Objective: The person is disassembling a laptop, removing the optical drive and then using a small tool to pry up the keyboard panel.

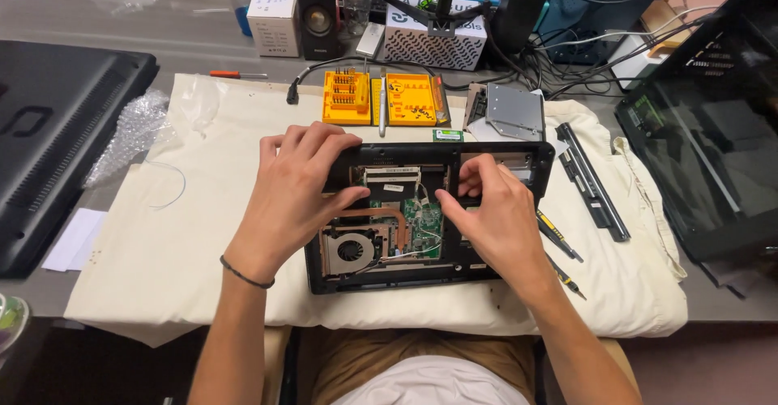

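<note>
- Opened laptop at centre frame, on a cream cloth over the counter, base up, fan and copper pipe bared.
- Left hand spread flat, gripping the upper left rim of the case; right hand curled, fingers pinching the inner frame edge right of centre.
- Best done, by judgement, with even pull from both sides, fingertips kept off the green board and thin wires.
- Orange bit case and metal plate just above; battery to the right, two drivers close by the right wrist, likely to be knocked.
- Black panel at left, dark case at right, hemming in the cloth.
</note>
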